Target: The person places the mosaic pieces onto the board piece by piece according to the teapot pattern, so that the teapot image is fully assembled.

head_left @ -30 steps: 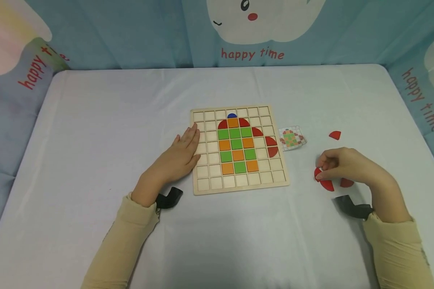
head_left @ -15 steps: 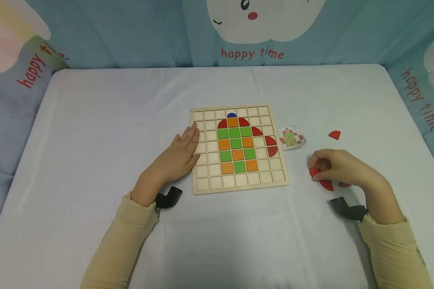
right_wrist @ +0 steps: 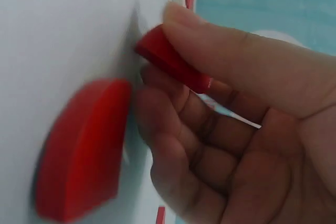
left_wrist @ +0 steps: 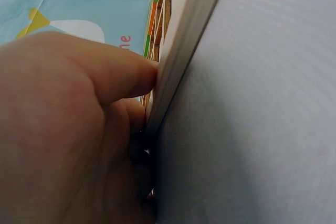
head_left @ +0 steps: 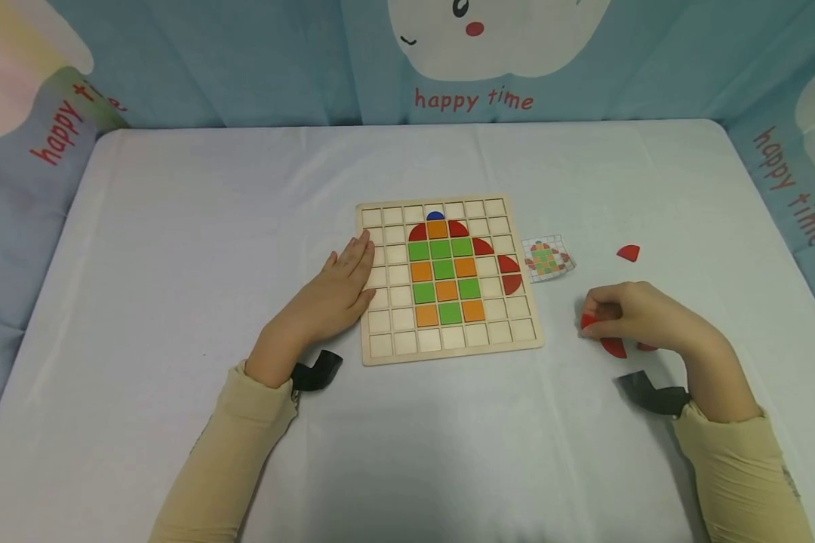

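Note:
My left hand point(head_left: 333, 298) lies with straight fingers along the left edge of a wooden grid board point(head_left: 387, 348); in the left wrist view its thumb touches the board's side. Green and orange squares, red quarter-circle pieces and a blue half-round piece fill some of the board's cells. Right of the board, my right hand point(head_left: 635, 317) pinches a red quarter-circle piece point(right_wrist: 170, 59) between thumb and curled fingers, just above the tabletop. Close below it a second red quarter-circle piece point(head_left: 613, 348) lies flat. Another red piece point(head_left: 647, 347) is partly hidden under the hand.
A small printed pattern card point(head_left: 548, 259) lies against the board's right edge. Farther right sits a loose red quarter-circle piece point(head_left: 628, 253). A white cloth covers the table point(head_left: 197, 226), and a blue printed curtain point(head_left: 244, 68) hangs behind it.
My right hand has shifted slightly left, drawing the pinched red quarter-circle piece away from the one beside it. The left hand has stayed in place on the board's edge.

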Demonstrator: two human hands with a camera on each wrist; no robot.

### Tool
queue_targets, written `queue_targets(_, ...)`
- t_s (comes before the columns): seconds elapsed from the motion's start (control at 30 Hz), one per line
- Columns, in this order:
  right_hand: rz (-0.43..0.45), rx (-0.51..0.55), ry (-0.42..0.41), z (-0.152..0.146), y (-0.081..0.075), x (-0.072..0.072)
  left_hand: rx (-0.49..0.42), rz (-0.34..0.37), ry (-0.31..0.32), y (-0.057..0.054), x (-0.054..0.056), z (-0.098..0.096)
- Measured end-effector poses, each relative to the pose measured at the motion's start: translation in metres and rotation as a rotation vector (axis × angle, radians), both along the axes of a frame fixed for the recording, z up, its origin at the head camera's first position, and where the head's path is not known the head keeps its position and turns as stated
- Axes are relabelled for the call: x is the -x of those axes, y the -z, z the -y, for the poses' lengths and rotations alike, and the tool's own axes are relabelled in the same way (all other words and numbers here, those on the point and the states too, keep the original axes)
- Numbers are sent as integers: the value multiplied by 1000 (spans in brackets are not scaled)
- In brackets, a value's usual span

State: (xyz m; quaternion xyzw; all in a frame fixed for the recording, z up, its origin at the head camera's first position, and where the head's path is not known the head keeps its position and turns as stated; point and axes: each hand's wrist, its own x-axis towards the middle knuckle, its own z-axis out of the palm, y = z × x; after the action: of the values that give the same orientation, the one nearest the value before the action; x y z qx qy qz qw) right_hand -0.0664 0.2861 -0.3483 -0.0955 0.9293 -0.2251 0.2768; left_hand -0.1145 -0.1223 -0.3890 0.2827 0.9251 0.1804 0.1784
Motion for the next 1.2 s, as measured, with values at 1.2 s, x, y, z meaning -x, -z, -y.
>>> queue_targets(1.2,-225,270,-318,68,-3,26,11,2,-1,-3,-1,0)
